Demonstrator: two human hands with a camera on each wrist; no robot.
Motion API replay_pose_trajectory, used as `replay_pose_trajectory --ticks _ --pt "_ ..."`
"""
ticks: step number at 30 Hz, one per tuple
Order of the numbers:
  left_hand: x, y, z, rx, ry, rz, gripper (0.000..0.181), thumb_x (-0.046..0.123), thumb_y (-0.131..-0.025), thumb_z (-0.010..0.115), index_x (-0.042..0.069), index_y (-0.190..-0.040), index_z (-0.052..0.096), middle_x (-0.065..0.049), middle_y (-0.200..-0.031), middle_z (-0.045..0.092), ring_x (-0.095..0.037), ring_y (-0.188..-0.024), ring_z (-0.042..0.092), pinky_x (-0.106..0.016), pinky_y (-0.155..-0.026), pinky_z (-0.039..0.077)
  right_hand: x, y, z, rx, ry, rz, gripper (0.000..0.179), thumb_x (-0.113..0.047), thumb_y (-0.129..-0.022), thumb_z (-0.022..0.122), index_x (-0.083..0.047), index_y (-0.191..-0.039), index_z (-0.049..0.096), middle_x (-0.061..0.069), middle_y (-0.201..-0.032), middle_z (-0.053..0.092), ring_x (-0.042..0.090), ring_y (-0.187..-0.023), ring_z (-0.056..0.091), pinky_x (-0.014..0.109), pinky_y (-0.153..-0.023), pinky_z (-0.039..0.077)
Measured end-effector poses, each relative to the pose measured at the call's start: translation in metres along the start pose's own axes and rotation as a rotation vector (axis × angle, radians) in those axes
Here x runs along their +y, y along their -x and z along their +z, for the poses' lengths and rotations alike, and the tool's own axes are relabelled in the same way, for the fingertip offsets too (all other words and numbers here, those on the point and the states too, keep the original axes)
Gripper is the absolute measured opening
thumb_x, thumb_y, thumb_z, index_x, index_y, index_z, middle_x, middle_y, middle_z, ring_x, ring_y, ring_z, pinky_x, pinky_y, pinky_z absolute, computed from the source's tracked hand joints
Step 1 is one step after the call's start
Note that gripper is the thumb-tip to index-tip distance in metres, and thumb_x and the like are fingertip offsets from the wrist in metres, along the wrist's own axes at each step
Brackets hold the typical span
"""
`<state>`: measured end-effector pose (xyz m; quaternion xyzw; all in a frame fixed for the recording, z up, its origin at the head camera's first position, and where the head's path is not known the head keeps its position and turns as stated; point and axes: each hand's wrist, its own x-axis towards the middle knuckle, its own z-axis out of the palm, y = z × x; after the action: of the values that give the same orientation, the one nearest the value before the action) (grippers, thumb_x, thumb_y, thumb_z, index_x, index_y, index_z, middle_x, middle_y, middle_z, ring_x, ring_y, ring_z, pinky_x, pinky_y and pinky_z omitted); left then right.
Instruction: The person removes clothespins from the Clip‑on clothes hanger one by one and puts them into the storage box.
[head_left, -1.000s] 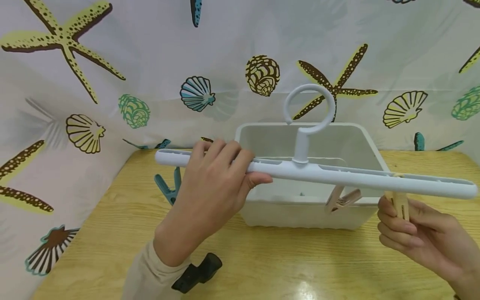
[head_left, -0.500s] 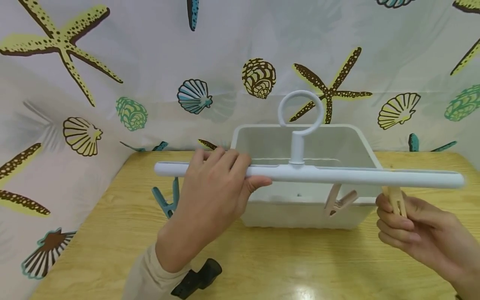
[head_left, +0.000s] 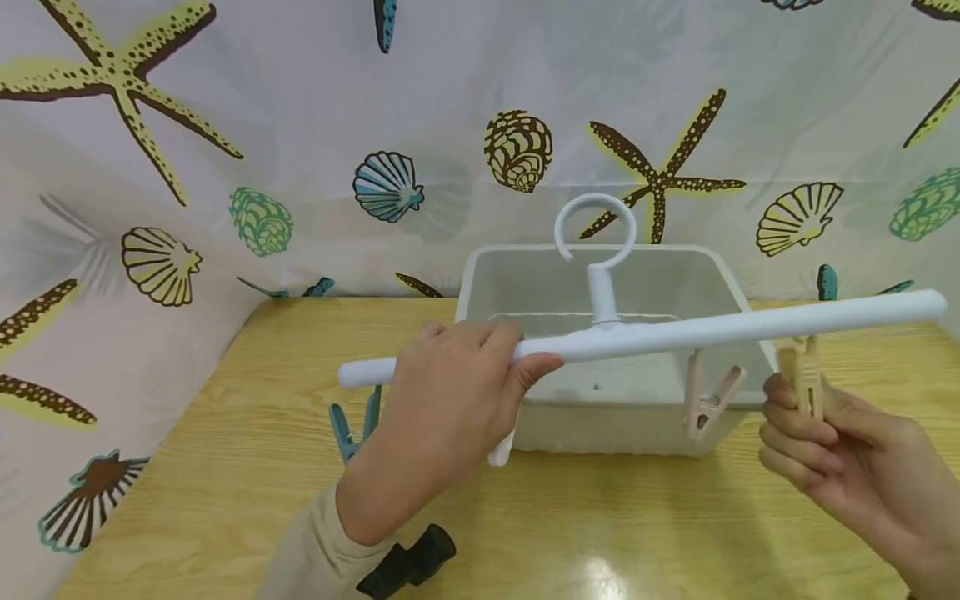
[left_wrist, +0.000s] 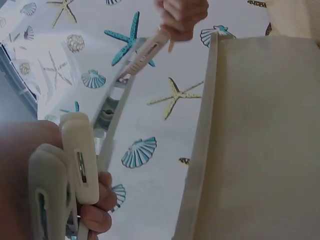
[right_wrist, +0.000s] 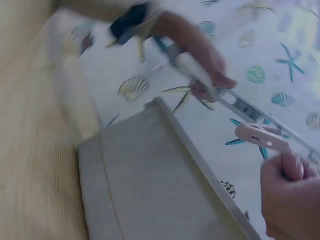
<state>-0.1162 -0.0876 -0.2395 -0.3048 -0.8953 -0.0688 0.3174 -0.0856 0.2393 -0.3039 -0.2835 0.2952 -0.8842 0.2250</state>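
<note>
My left hand [head_left: 457,408] grips the pale bar of a clothes hanger [head_left: 705,332] left of its round hook, thumb along the front. Below the bar's left end shows a teal clothespin [head_left: 352,429], partly behind my hand. A white clothespin [head_left: 501,447] pokes out under my palm; in the left wrist view, white clothespins [left_wrist: 80,160] sit beside the fingers. Right of the hook, a pink clothespin [head_left: 708,402] hangs from the bar. My right hand [head_left: 847,454] pinches a yellowish clothespin [head_left: 810,379] upright, its tip just under the bar's right part.
Behind the hanger a white plastic bin [head_left: 600,429] stands on the wood-grain table [head_left: 225,467]. A curtain [head_left: 315,125] printed with shells and starfish hangs at the back and left. A black device [head_left: 412,558] is strapped to my left wrist.
The hanger's right end has swung up while its left end dipped. The yellowish clothespin, earlier over the bar, is now below it in my right hand.
</note>
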Motion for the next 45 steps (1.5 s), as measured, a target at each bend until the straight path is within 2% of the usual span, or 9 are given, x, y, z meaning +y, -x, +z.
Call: replay_pose_trajectory --ticks 2,3,5,10,15,29,36,39,45 --pt "-0.006 -0.001 0.000 0.022 0.027 -0.015 0.048 0.049 -0.098 0.042 0.009 -0.072 0.048 0.003 -0.057 0.042 -0.017 -0.054 0.049 -0.032 -0.054 0.036 -0.001 -0.001 0.001 -0.086 -0.235 0.199 0.046 -0.017 -0.106 0.004 0.005 -0.121 0.041 0.003 -0.077 0.015 0.012 -0.061 0.017 0.028 -0.067 0.023" --pt "-0.008 -0.001 0.000 0.034 0.038 -0.023 0.049 0.049 -0.098 0.039 0.009 -0.072 0.048 0.002 -0.057 0.043 -0.019 -0.056 0.051 -0.033 -0.056 0.037 -0.001 -0.002 0.002 -0.115 -0.289 0.263 0.046 -0.017 -0.106 0.004 0.005 -0.122 0.041 0.003 -0.078 0.014 0.012 -0.062 0.016 0.027 -0.068 0.023" --pt "-0.013 -0.001 -0.001 0.047 0.059 -0.037 0.050 0.050 -0.098 0.037 0.009 -0.072 0.047 0.002 -0.058 0.043 -0.018 -0.057 0.050 -0.034 -0.057 0.038 0.000 -0.003 0.004 -0.152 -0.284 0.304 0.045 -0.016 -0.106 0.005 0.006 -0.123 0.041 0.004 -0.078 0.014 0.012 -0.061 0.016 0.027 -0.068 0.023" --pt "-0.016 0.000 -0.006 0.072 0.056 -0.021 0.059 0.055 -0.098 0.021 0.010 -0.072 0.047 0.002 -0.059 0.042 -0.017 -0.057 0.048 -0.034 -0.056 0.036 -0.001 -0.004 0.006 -0.121 -0.316 0.262 0.048 -0.019 -0.107 0.003 0.007 -0.123 0.040 0.003 -0.077 0.012 0.012 -0.061 0.015 0.027 -0.070 0.024" --pt "-0.017 0.000 -0.009 0.089 0.040 -0.005 0.060 0.056 -0.098 0.018 0.009 -0.071 0.046 0.002 -0.058 0.042 -0.019 -0.057 0.048 -0.035 -0.056 0.036 0.000 -0.003 0.006 -0.100 -0.337 0.251 0.051 -0.023 -0.107 0.002 0.005 -0.125 0.040 0.002 -0.078 0.012 0.012 -0.062 0.014 0.027 -0.071 0.025" --pt "-0.019 0.000 -0.009 0.062 0.012 -0.012 0.061 0.056 -0.098 0.019 0.009 -0.072 0.047 0.001 -0.059 0.041 -0.020 -0.057 0.047 -0.036 -0.058 0.036 0.000 -0.002 0.012 -0.099 -0.344 0.238 0.056 -0.028 -0.106 -0.002 0.004 -0.127 0.039 0.006 -0.093 0.040 0.013 -0.062 0.013 0.025 -0.075 0.032" --pt "-0.020 -0.002 -0.010 0.046 0.010 -0.011 0.060 0.056 -0.097 0.020 0.009 -0.073 0.048 0.001 -0.059 0.041 -0.020 -0.058 0.047 -0.034 -0.057 0.034 -0.001 -0.002 0.016 -0.107 -0.349 0.244 0.055 -0.029 -0.105 -0.002 0.003 -0.125 0.039 0.005 -0.093 0.039 0.013 -0.062 0.013 0.025 -0.077 0.032" --pt "-0.021 -0.002 -0.010 0.029 0.004 -0.014 0.057 0.054 -0.097 0.024 0.009 -0.073 0.048 0.001 -0.059 0.041 -0.020 -0.058 0.048 -0.034 -0.057 0.034 0.000 -0.002 0.018 -0.118 -0.342 0.243 0.054 -0.029 -0.106 -0.001 0.002 -0.125 0.039 0.004 -0.089 0.035 0.013 -0.061 0.013 0.024 -0.075 0.031" --pt "-0.021 -0.002 -0.010 -0.010 -0.006 -0.023 0.041 0.044 -0.094 0.057 0.010 -0.073 0.047 0.002 -0.059 0.041 -0.020 -0.060 0.048 -0.034 -0.058 0.034 0.000 -0.003 0.022 -0.144 -0.332 0.234 0.053 -0.028 -0.106 0.000 0.003 -0.125 0.038 0.003 -0.079 0.014 0.013 -0.060 0.013 0.024 -0.073 0.029"
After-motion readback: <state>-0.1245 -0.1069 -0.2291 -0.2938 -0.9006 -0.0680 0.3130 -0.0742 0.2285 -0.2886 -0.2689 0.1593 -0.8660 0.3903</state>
